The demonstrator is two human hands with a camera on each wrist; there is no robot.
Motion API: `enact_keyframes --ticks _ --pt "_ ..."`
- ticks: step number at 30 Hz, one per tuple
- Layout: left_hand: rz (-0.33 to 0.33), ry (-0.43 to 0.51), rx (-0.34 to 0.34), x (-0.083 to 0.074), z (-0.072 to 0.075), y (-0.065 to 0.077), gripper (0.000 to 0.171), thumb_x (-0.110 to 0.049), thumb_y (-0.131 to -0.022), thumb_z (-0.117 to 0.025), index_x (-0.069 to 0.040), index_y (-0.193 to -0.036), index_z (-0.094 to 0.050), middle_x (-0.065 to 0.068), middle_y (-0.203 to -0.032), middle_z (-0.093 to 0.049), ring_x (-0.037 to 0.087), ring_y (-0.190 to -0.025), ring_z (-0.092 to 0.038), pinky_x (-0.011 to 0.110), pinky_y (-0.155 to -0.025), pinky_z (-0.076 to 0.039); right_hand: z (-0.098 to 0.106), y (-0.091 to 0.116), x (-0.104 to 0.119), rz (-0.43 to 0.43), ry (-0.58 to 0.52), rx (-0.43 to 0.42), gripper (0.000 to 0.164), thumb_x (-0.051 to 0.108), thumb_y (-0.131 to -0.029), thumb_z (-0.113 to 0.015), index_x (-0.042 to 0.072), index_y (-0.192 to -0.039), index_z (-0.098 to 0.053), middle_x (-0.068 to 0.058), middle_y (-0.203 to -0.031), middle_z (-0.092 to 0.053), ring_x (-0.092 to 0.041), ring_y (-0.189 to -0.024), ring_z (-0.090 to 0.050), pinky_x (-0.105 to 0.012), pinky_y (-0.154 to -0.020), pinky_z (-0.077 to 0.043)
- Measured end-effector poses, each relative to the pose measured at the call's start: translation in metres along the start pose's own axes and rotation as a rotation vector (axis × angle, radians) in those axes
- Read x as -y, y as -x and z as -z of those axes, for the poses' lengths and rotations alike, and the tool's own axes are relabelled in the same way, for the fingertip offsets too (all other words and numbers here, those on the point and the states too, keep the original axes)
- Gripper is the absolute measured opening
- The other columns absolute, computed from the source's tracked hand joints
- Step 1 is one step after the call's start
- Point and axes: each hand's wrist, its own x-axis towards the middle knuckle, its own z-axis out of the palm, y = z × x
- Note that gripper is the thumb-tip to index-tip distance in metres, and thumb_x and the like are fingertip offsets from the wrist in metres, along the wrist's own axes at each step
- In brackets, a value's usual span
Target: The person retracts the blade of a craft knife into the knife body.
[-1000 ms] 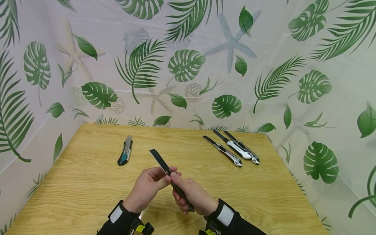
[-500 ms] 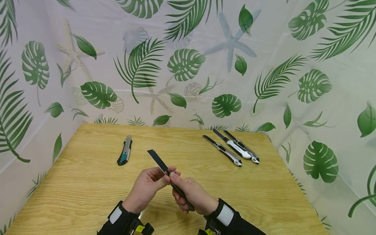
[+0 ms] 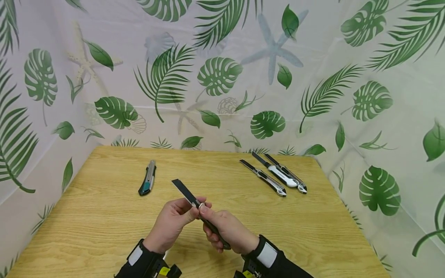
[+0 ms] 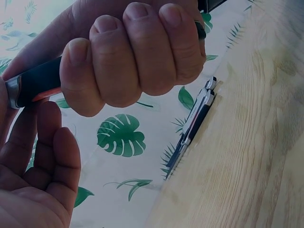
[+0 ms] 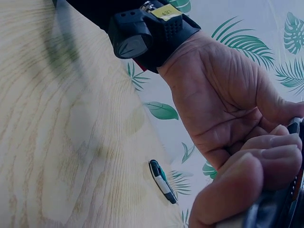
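Note:
My right hand grips the dark handle of a utility knife, its thumb on top near the front end. The long black blade sticks out toward the upper left. With thumb and fingers my left hand pinches the knife where blade and handle meet. In the left wrist view, the curled fingers of my right hand wrap the handle, which shows an orange strip and a metal front end. My left hand's palm faces the knife in the right wrist view.
Another utility knife, grey and teal, lies on the wooden table at the left. Toward the back right lie a slim black-and-silver knife, a white-handled one and a dark one, blades out. A leaf-printed cloth hangs behind.
The blade tip has swung slightly left and down. Both hands have shifted a little left at the fingertips, keeping their hold on the knife. The other knives lie still.

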Motion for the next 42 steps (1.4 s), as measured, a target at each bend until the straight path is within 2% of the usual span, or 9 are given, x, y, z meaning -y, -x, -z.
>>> enact_keyframes --ticks 12,20,29,36,42 --pt "-0.01 0.025 -0.011 0.002 0.003 0.001 0.033 -0.02 -0.104 -0.057 -0.009 -0.133 -0.066 0.007 -0.123 -0.072 0.027 -0.127 -0.059 0.043 -0.108 -0.041 0.0 0.002 0.002 0.028 -0.012 0.042 0.063 0.066 -0.097 -0.052 0.007 -0.076 -0.056 0.003 -0.059 -0.045 -0.01 -0.043 -0.04 -0.027 -0.043 -0.04" --pt "-0.031 0.074 0.001 0.004 0.005 0.002 0.034 -0.02 -0.106 -0.053 -0.007 -0.134 -0.065 0.005 -0.123 -0.072 0.024 -0.13 -0.056 0.035 -0.101 -0.046 0.0 0.002 0.003 0.04 -0.037 0.07 0.06 0.063 -0.099 -0.052 0.006 -0.082 -0.058 0.003 -0.061 -0.046 -0.01 -0.044 -0.042 -0.026 -0.043 -0.042" --pt "-0.041 0.105 0.004 0.007 0.008 0.003 0.033 -0.02 -0.108 -0.05 -0.008 -0.134 -0.064 0.005 -0.124 -0.072 0.022 -0.124 -0.06 0.031 -0.094 -0.048 0.0 0.001 0.002 0.048 -0.069 0.122 0.056 0.06 -0.101 -0.051 0.005 -0.092 -0.058 0.002 -0.065 -0.047 -0.01 -0.047 -0.043 -0.026 -0.044 -0.043" --pt "-0.015 0.134 0.002 0.01 0.012 0.003 0.035 -0.023 -0.108 -0.048 -0.01 -0.137 -0.062 0.004 -0.126 -0.07 0.021 -0.118 -0.063 0.033 -0.095 -0.049 0.001 -0.001 0.001 0.062 -0.092 0.151 0.056 0.056 -0.102 -0.051 0.0 -0.104 -0.056 0.002 -0.069 -0.048 -0.01 -0.049 -0.044 -0.026 -0.045 -0.044" --pt "0.016 0.161 -0.013 0.01 0.013 0.004 0.035 -0.026 -0.108 -0.049 -0.011 -0.137 -0.063 0.003 -0.126 -0.07 0.02 -0.117 -0.064 0.036 -0.099 -0.046 0.0 -0.001 0.0 0.077 -0.111 0.165 0.048 0.048 -0.105 -0.05 0.002 -0.111 -0.056 0.001 -0.072 -0.049 -0.01 -0.051 -0.046 -0.026 -0.047 -0.045"
